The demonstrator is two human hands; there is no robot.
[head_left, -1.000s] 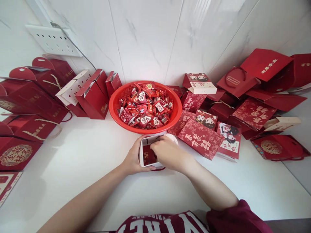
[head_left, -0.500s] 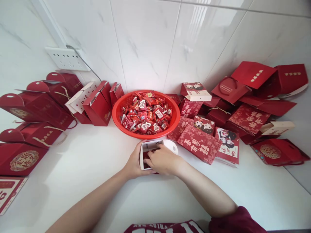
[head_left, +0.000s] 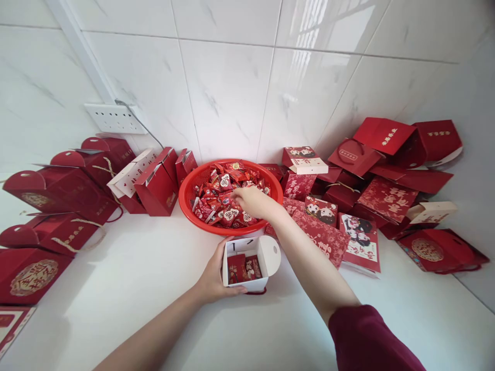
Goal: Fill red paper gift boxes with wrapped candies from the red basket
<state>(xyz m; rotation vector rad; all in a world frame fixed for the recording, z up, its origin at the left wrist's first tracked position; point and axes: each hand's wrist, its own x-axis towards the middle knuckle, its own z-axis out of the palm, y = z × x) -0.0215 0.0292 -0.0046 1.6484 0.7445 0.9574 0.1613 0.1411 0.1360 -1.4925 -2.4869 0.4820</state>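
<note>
My left hand (head_left: 215, 278) grips the left side of an open box (head_left: 273, 257) with white inner walls, a round-ended flap on its right and a red cord below. Red packets (head_left: 244, 268) lie inside it. Behind the box stands a red plastic basket (head_left: 185, 206) heaped with wrapped candies (head_left: 229, 215). My right hand (head_left: 249, 201) reaches over the basket's right half, fingers bent together at the candies; whatever is between the fingertips is too small to make out.
Red gift boxes (head_left: 58, 190) stand in rows at the left, with smaller ones (head_left: 157, 185) beside the basket. A pile of red boxes and bags (head_left: 390, 198) fills the right side. A socket strip (head_left: 114, 118) with a cable is on the tiled wall (head_left: 228, 87).
My right hand has left the inside of the box and moved up to the candies in the basket. My left hand still holds the box. The view has tilted up a little.
</note>
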